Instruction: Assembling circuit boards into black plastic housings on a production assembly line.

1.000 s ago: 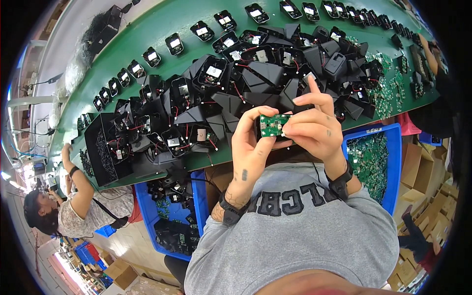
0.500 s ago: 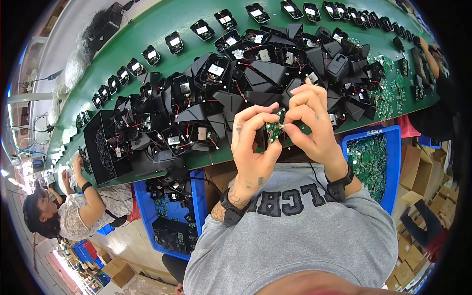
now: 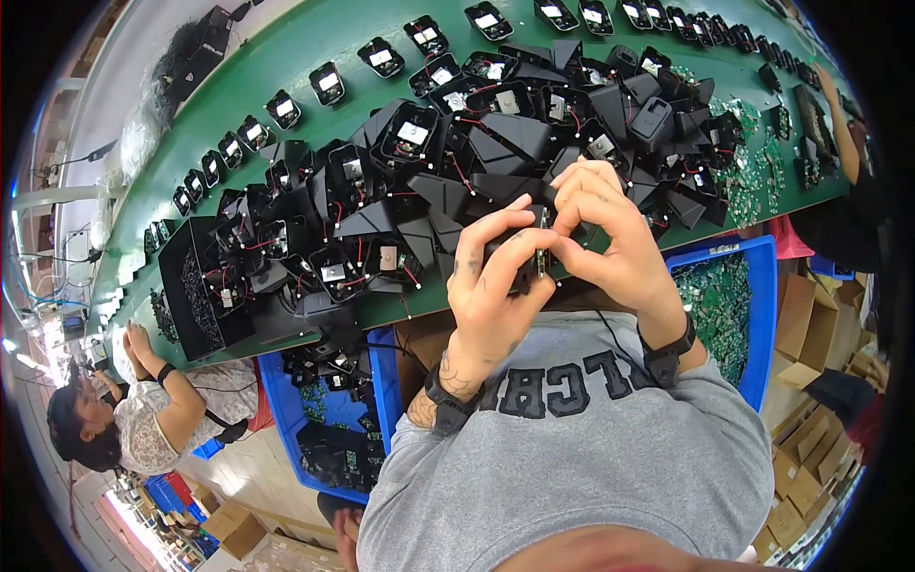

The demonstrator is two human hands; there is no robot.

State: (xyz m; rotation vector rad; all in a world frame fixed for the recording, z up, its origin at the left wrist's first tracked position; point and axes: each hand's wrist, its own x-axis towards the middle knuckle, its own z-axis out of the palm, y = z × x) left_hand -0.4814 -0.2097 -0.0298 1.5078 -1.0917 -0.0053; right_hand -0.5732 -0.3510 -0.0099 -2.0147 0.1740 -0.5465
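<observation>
In front of my chest, my left hand (image 3: pixel 491 286) grips a small green circuit board (image 3: pixel 542 259) by its edges between thumb and fingers. The board stands almost edge-on, so most of its face is hidden. My right hand (image 3: pixel 615 243) is closed, its thumb and forefinger pinched against the board's right side. Whether a small part sits between those fingertips, I cannot make out. Just beyond my hands lies a heap of black plastic housings (image 3: pixel 510 138), many with red wires and white-topped parts inside.
Open housings (image 3: pixel 327 84) line the green table's (image 3: pixel 286 57) far side. Loose circuit boards (image 3: pixel 748 181) lie at right. Blue bins (image 3: pixel 770 296) flank me, holding boards and black parts. A black box (image 3: pixel 195 286) of small dark pieces stands left, near another person (image 3: pixel 157 410).
The circuit board has turned from showing its green face to nearly edge-on. My right hand has shifted slightly right, its fingertips still at the board. The view has moved a little.
</observation>
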